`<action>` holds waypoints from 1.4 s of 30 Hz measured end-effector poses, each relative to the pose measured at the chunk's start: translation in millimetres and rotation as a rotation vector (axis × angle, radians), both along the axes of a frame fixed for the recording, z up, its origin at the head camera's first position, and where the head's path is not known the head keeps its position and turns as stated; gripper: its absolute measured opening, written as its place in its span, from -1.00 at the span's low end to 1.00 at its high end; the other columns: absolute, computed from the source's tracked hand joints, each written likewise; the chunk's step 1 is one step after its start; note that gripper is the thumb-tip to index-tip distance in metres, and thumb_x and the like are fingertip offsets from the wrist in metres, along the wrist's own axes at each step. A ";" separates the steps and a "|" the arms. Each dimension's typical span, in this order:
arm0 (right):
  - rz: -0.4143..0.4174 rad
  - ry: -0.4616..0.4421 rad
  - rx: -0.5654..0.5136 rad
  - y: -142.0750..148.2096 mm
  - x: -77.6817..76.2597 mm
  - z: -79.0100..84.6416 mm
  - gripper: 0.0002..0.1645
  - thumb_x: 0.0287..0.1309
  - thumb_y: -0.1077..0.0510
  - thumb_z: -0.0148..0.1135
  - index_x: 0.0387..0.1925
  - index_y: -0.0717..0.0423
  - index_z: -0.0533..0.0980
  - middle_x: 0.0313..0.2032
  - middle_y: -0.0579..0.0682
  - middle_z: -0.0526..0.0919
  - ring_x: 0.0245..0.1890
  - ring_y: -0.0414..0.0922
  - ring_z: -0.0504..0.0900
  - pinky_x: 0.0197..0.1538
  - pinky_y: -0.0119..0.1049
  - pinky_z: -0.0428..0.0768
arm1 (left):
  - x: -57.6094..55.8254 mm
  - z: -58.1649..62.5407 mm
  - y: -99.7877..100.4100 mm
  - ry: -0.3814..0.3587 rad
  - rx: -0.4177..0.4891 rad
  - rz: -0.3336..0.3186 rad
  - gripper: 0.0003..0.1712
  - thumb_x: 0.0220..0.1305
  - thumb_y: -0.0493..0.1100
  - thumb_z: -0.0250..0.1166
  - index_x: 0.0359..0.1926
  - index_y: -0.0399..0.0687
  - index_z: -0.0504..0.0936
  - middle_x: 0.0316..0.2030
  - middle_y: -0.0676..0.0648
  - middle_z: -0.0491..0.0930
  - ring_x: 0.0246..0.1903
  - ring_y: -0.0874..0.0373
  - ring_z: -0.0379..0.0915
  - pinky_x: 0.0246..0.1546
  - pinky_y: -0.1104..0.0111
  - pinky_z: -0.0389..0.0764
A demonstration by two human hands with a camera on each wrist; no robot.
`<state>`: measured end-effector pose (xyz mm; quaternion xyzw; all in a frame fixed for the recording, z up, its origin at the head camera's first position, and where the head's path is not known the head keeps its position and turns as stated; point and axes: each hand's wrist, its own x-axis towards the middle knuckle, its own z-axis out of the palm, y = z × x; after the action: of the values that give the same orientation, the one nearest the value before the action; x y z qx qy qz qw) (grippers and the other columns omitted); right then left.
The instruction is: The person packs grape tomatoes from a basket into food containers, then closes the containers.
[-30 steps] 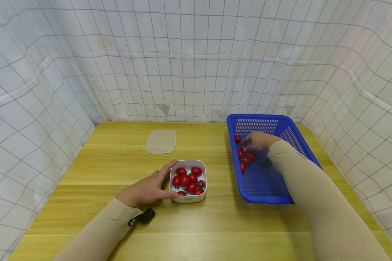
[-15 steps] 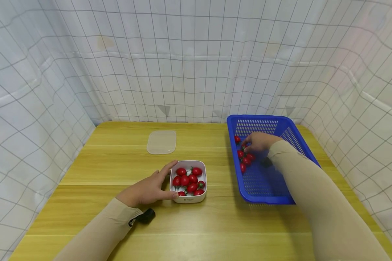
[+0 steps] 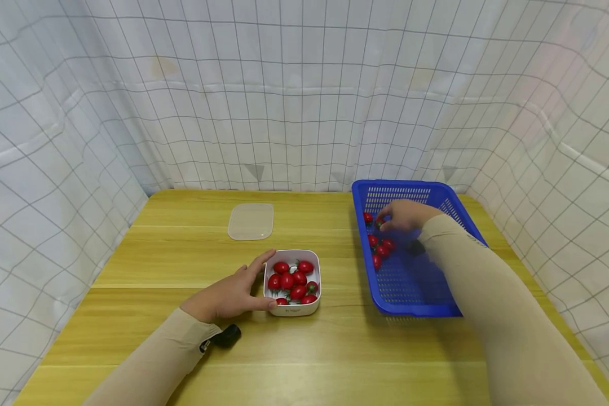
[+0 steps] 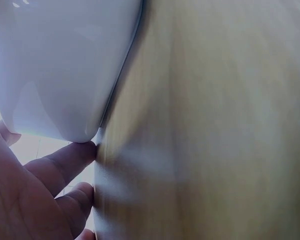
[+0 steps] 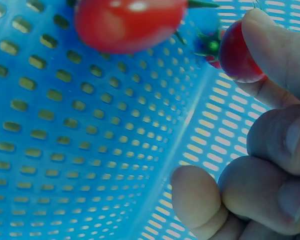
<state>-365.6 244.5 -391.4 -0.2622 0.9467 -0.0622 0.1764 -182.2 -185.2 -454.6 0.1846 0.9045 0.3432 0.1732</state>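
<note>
My left hand (image 3: 230, 294) rests beside a small white box (image 3: 295, 310), its thumb at the near left corner and its forefinger along the far left corner. Several red cherry tomatoes (image 3: 286, 280) lie in the box. In the left wrist view, fingers (image 4: 65, 162) touch the box's glossy wall (image 4: 55, 70). My right hand (image 3: 408, 215) is inside the blue basket (image 3: 411, 310), pinching a cherry tomato (image 5: 237, 52) with a green stem between thumb and forefinger. Another tomato (image 5: 130, 22) shows close up in the right wrist view, apart from the fingers.
A translucent flat lid (image 3: 251, 221) lies on the wooden table (image 3: 304, 361) behind the box. Several more tomatoes (image 3: 382, 251) lie along the basket's left side. White gridded curtains (image 3: 304, 107) enclose the back and sides of the table.
My right hand has shifted slightly up and back in the basket, and the tomato at its fingertips now shows apart from the cluster. The left hand and the box have stayed put.
</note>
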 end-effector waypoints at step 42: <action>0.319 0.041 -0.083 -108.5 82.7 70.1 -0.61 0.46 0.04 0.31 0.24 -0.01 0.60 -0.40 -0.10 0.55 -0.41 -0.15 0.43 -0.25 -0.25 0.47 | -5.6 0.1 -0.5 -0.001 -0.008 -0.012 0.25 0.24 0.36 0.42 0.70 0.41 -0.19 0.67 -0.17 -0.01 0.60 -0.56 -0.23 0.50 -0.44 0.02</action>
<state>-282.9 136.1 -321.3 -0.4177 0.8930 -0.0673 0.1538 -187.8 -185.8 -454.4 0.1891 0.9047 0.3386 0.1763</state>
